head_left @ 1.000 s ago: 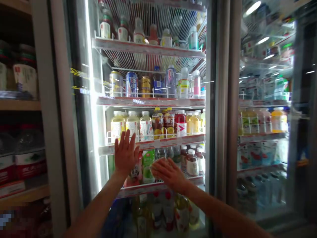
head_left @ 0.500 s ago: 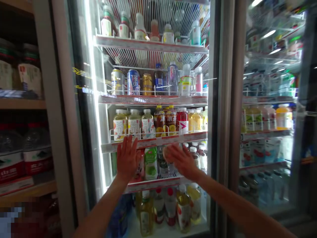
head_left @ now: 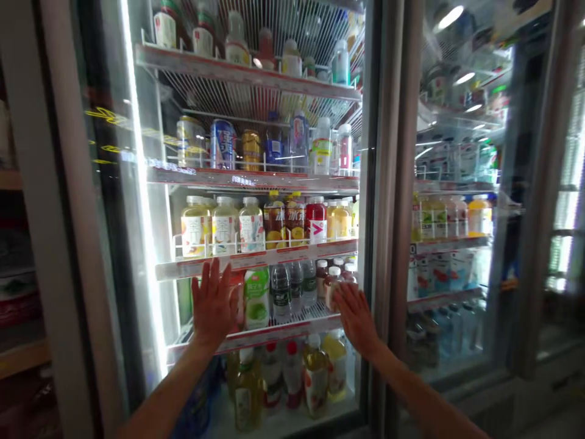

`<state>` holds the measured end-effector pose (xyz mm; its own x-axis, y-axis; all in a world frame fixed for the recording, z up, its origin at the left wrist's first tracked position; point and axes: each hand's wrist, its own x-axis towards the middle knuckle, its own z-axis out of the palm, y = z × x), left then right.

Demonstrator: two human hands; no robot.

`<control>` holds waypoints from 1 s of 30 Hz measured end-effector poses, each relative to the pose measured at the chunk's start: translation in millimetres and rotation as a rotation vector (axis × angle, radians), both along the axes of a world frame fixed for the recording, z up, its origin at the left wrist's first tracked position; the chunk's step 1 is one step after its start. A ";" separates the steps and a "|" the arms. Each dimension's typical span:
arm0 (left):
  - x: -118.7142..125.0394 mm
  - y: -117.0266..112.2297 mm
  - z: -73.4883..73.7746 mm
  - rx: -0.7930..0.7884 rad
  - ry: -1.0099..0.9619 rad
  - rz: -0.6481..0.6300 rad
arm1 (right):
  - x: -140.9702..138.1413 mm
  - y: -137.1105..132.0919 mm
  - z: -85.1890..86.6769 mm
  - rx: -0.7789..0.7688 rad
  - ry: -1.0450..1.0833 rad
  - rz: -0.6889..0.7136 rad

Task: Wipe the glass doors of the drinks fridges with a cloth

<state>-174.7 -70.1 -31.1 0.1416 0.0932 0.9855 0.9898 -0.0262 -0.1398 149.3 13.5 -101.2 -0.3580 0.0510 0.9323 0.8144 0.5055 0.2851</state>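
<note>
My left hand (head_left: 214, 303) lies flat and open on the glass door (head_left: 137, 201) of a lit drinks cooler, fingers spread upward. My right hand (head_left: 354, 317) is also flat and open on the glass, close to the door's right frame (head_left: 379, 183). Behind the glass between my hands stand a green-and-white bottle (head_left: 256, 297) and clear water bottles (head_left: 280, 291) on a wire shelf (head_left: 274, 332). Neither hand holds anything.
Shelves above carry yellow and red juice bottles (head_left: 256, 222) and cans (head_left: 222, 143). More bottles (head_left: 283, 378) stand on the bottom shelf. A second cooler door (head_left: 457, 201) is to the right. Dim wooden shelving (head_left: 18, 353) is at the left.
My right hand has slid rightward across the glass to the door's right edge. My left hand stayed flat in about the same place. The view has shifted to the right.
</note>
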 end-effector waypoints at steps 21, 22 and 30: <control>-13.5 -26.6 -48.9 -0.129 0.115 0.047 | -110.6 -27.2 65.3 -0.014 -0.080 0.131; -14.7 -27.7 -50.9 -0.135 0.122 0.049 | -112.8 -31.5 46.7 0.005 -0.205 0.163; -40.3 -39.6 -61.7 -0.213 0.122 0.083 | -140.0 -38.0 55.1 -0.012 -0.262 0.200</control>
<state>-215.0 -109.7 -92.8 0.2412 0.3129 0.9186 0.9660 0.0130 -0.2581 9.4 -24.5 -46.0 -0.5895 -0.0336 0.8071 0.5987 0.6526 0.4645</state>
